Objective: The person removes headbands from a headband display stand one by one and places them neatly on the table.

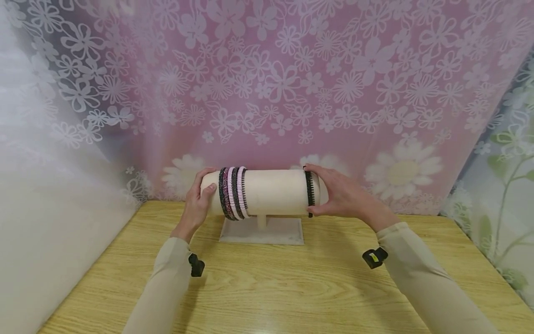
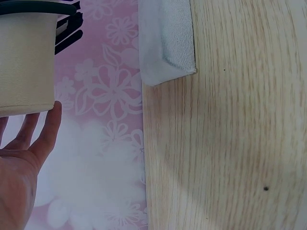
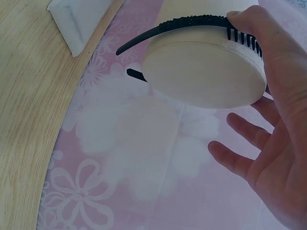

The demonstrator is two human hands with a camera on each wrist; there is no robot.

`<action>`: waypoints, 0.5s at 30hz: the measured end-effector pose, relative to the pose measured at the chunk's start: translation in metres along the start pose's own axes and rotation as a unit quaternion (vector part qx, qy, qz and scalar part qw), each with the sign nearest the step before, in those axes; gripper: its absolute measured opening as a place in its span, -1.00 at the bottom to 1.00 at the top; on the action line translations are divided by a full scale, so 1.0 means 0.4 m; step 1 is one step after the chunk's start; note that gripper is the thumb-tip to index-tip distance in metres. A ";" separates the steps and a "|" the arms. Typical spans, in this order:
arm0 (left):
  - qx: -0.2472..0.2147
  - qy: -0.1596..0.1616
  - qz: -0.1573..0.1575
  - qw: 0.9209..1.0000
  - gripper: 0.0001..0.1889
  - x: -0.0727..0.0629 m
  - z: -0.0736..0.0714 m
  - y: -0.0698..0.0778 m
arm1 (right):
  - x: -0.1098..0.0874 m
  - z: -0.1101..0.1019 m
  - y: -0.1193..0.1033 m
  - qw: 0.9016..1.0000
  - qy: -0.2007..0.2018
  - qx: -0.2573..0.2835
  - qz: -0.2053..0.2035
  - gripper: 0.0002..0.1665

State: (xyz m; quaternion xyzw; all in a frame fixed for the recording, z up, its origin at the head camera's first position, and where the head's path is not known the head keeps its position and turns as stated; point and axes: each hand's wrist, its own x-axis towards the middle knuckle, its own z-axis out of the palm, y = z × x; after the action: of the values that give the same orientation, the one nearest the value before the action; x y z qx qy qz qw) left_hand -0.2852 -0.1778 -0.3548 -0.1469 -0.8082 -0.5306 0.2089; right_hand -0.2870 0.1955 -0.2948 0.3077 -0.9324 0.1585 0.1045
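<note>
A cream padded cylinder on a T-shaped headband stand (image 1: pixel 275 190) lies level across the middle of the head view. My left hand (image 1: pixel 198 199) grips its left end, thumb on the front and fingers behind. Near that end sit several headbands (image 1: pixel 233 194) side by side, in black, glittery pink and pale lilac, with comb teeth along the inner edge. At the opposite end, a black toothed headband (image 3: pixel 196 22) goes round the cylinder. My right hand (image 1: pixel 340 192) pinches it between thumb and fingers; in the right wrist view its free tips stick out past the cylinder.
The stand's pale flat base (image 1: pixel 288 232) rests on a wood-grain table (image 1: pixel 267 287). Directly behind hangs a pink flowered curtain (image 1: pixel 267 93). A whitish wall or sheet (image 1: pixel 62 208) borders the table on the left, and a floral sheet (image 1: pixel 506 199) on the right.
</note>
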 end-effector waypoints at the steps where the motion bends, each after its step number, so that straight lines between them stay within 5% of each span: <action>1: 0.000 0.000 0.000 1.000 -0.49 0.000 0.000 0.000 | -0.001 0.000 0.000 1.000 -0.001 -0.001 0.002 0.21; 15: -0.004 0.003 0.005 1.000 -0.50 0.003 0.004 -0.012 | -0.018 -0.005 0.001 0.999 -0.019 0.015 0.028 0.22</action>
State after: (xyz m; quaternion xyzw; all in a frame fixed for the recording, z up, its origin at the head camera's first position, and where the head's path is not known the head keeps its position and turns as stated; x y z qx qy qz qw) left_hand -0.2888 -0.1780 -0.3586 -0.1499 -0.8050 -0.5331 0.2130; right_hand -0.2814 0.2006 -0.2954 0.2862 -0.9399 0.1693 0.0774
